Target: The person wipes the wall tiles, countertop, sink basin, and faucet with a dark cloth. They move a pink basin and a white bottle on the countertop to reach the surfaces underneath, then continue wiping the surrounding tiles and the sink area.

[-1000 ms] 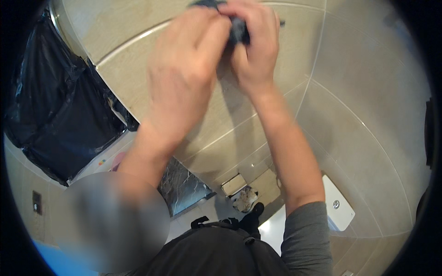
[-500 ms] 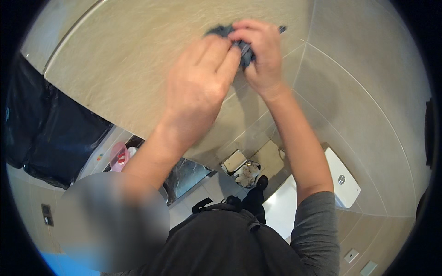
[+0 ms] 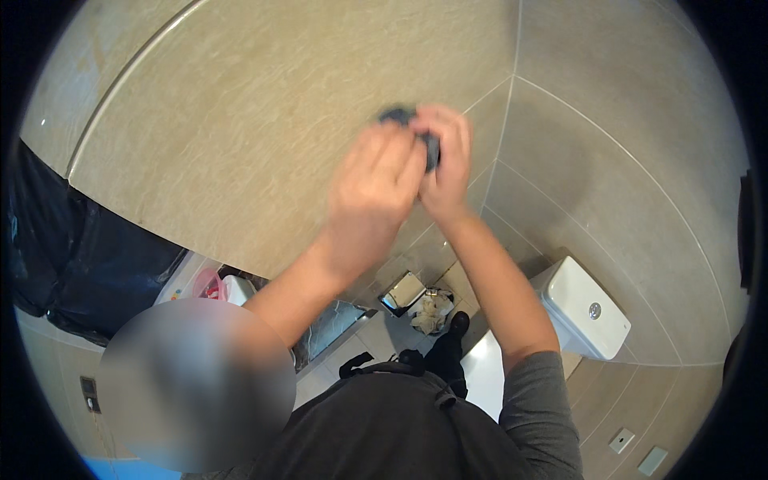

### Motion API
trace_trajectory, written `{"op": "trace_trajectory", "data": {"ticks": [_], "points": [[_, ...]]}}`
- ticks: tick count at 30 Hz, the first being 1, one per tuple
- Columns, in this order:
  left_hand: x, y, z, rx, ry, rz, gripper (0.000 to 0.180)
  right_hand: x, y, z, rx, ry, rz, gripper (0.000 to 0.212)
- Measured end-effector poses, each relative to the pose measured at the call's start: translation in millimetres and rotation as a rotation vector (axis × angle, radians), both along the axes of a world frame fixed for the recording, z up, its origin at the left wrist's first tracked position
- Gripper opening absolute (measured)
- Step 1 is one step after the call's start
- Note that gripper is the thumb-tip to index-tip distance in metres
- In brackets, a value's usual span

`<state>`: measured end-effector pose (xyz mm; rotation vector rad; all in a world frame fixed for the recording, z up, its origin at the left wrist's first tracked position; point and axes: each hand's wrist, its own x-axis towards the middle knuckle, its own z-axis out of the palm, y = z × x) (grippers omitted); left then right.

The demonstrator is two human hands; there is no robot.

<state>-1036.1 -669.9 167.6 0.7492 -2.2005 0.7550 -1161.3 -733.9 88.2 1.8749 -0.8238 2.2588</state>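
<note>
A dark grey, crumpled cloth [image 3: 433,152] is bunched between my hands in front of the beige tiled wall [image 3: 240,128]. My left hand [image 3: 376,176] has its fingers closed over the cloth's left side, its back turned toward me and slightly smeared by motion. From the right, my right hand [image 3: 448,156] wraps its fingers round the same cloth. Most of the cloth is hidden under the fingers; dark bits show above and between them. Whether it touches the wall, I cannot tell.
A white toilet tank [image 3: 588,308] stands below right of my right arm. By my feet are a full waste bin [image 3: 432,312] and a metallic box [image 3: 402,292]. Black plastic sheeting [image 3: 104,256] hangs at left, near a pink container [image 3: 210,284]. A blurred patch hides the lower left.
Both hands, holding the cloth, have come lower in the picture, nearer to me. The view has shifted slightly, and the toilet tank shows more fully.
</note>
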Motion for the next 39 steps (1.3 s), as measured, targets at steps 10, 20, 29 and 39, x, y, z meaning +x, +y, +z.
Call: {"op": "trace_trajectory", "data": {"ticks": [10,20,29,39], "points": [[0.7,-12.4,-8.8,-0.059,0.028,0.042,0.026,23.8,-24.6,-20.9,-0.026,-0.061,-0.061,0.035],[-24.8,-23.2,25.6,-0.072,0.262,-0.068,0.034,-8.7,-28.5,56.4,-0.094,-0.087,0.023,0.031],[-18.1,-29.1,15.4,-0.109,0.228,0.091,0.029,-4.1,-47.8,55.9,-0.245,0.047,0.0,0.038],[-23.4,-54.6,88.6,-0.396,0.322,0.07,0.027,-23.2,-74.5,152.8,-0.403,0.146,0.102,0.032]]}}
